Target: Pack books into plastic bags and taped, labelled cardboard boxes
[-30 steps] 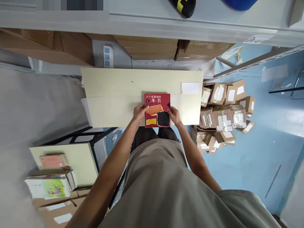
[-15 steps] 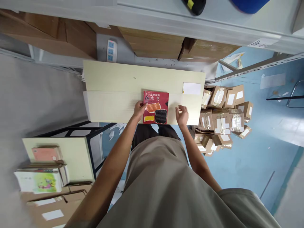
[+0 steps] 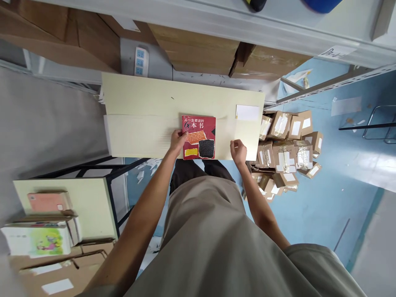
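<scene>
A red book [image 3: 206, 135] with white Chinese lettering and orange, yellow and black patches on its cover lies near the front edge of the pale yellow tabletop [image 3: 139, 97]. My left hand [image 3: 178, 141] grips the book's left edge, its thumb over the cover and its other fingers partly hidden. To the right of the book and apart from it, my right hand [image 3: 238, 152] is at the table's front edge. Its fingers are curled in, and nothing shows in them. Beyond that hand lies a white card or pad [image 3: 247, 112].
Large cardboard boxes [image 3: 198, 49] stand behind the table under a grey shelf [image 3: 185, 14], beside a power strip [image 3: 141, 62]. Small taped cartons [image 3: 284, 156] are piled on the floor at right. At lower left, books [image 3: 46, 239] sit on another table [image 3: 95, 206].
My right hand's fingers have curled closed from a loosely open pose. My left hand keeps its hold on the book. The whole view has shifted slightly.
</scene>
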{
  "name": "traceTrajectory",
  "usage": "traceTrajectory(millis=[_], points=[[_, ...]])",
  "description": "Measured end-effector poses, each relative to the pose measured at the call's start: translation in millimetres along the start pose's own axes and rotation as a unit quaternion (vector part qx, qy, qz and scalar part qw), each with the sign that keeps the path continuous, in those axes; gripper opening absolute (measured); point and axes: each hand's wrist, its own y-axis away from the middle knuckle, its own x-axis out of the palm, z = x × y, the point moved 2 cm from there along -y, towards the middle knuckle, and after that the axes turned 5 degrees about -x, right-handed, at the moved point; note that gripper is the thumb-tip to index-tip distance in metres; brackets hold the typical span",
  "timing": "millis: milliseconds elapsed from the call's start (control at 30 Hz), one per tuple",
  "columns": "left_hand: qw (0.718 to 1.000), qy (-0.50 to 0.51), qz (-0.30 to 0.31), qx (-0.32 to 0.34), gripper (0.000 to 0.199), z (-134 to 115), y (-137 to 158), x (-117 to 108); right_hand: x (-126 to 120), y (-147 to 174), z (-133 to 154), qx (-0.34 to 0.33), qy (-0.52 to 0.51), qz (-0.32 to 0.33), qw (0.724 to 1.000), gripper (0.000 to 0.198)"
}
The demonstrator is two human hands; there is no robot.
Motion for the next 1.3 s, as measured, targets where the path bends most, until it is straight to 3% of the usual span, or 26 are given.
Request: traceTrajectory(millis=[133, 300, 400, 567, 733, 833, 900, 1033, 1167, 1300], points=[[0.998, -0.041, -0.048, 0.009, 0.027, 4, 0, -3, 2, 13, 31, -0.071, -0.027, 0.032, 0.997, 0.034], [0.993, -0.089, -0.053, 0.048, 0.030, 3, 2, -13, 34, 17, 78, -0.157, -0.006, 0.090, 0.983, 0.025], [0.992, -0.095, -0.047, 0.067, 0.036, 2, 12, -15, 61, 10, 98, -0.164, 0.025, 0.111, 0.980, 0.019], [0.972, -0.161, -0.062, 0.159, 0.025, 2, 40, 2, 102, -1, 110, -0.131, 0.067, 0.145, 0.978, 0.016], [0.958, -0.222, -0.083, 0.164, 0.013, 6, 49, 25, 118, 4, 108, -0.106, 0.057, 0.161, 0.980, 0.020], [0.961, -0.219, -0.099, 0.139, 0.004, 9, 47, 28, 110, 5, 100, -0.130, 0.038, 0.179, 0.975, 0.015], [0.962, -0.216, -0.102, 0.134, 0.005, 11, 47, 28, 98, -1, 88, -0.137, 0.025, 0.154, 0.978, 0.016], [0.956, -0.219, -0.124, 0.149, 0.008, 13, 50, 30, 77, -28, 55, -0.056, -0.003, 0.057, 0.997, 0.019], [0.959, -0.203, -0.133, 0.149, 0.008, 12, 54, 35, 84, -52, 33, 0.033, -0.063, 0.063, 0.995, 0.017], [0.966, -0.174, -0.115, 0.151, 0.025, 12, 52, 36, 91, -62, 28, 0.048, -0.099, 0.065, 0.992, 0.023]])
